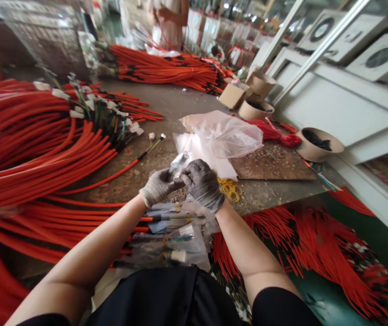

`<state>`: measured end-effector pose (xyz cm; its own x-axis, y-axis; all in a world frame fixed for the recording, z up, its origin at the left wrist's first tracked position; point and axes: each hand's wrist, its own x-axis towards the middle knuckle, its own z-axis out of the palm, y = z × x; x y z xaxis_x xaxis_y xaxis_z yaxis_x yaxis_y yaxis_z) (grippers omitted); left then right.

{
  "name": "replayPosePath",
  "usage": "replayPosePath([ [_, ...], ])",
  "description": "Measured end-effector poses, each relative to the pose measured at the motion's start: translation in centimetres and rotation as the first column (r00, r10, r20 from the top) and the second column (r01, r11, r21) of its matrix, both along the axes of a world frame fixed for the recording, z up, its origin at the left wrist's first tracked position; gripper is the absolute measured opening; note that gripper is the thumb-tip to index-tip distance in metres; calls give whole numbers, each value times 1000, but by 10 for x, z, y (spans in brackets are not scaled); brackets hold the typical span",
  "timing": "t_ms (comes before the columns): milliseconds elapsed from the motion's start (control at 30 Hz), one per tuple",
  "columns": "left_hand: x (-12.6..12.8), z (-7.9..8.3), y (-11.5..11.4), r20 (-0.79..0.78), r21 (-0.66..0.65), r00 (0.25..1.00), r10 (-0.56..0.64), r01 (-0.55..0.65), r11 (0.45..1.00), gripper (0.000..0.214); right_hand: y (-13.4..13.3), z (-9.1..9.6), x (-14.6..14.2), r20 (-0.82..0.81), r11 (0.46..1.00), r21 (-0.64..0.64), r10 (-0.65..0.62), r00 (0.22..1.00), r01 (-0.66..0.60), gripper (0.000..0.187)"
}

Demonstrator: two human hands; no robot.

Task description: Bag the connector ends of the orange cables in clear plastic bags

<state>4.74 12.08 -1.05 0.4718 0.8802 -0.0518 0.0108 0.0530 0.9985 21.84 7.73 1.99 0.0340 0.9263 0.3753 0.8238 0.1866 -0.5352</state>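
My left hand (158,186), in a pale knit glove, is closed around a wire end in a small clear plastic bag (179,162). My right hand (202,183), in a darker, dirtied glove, meets it with bent fingers pinching at the bag's near side. What exactly lies between those fingertips is partly hidden. Yellow rubber bands (230,189) lie on the table just right of my right hand. Behind both hands is a stack of white plastic bags (221,140). Below my wrists, several bagged wire ends (180,235) of red cables rest near my body.
Coiled red cables (41,140) with white connectors fill the left side. One loose red cable (119,171) points toward the bags. Another cable bundle (167,70) lies across the back. Cardboard tubs (319,147) stand at right, and red cables (333,249) hang below the table edge.
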Motion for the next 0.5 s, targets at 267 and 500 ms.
replayPosePath([
  [267, -17, 2, -1, 159, -43, 986, -46, 54, 998, 44, -29, 18, -12, -820, 963, -39, 120, 559, -265, 27],
  [500, -12, 3, -19, -41, 318, 997, -65, 74, 945, 27, 11, 76, -2, -113, 926, -237, 275, 955, -295, 57],
])
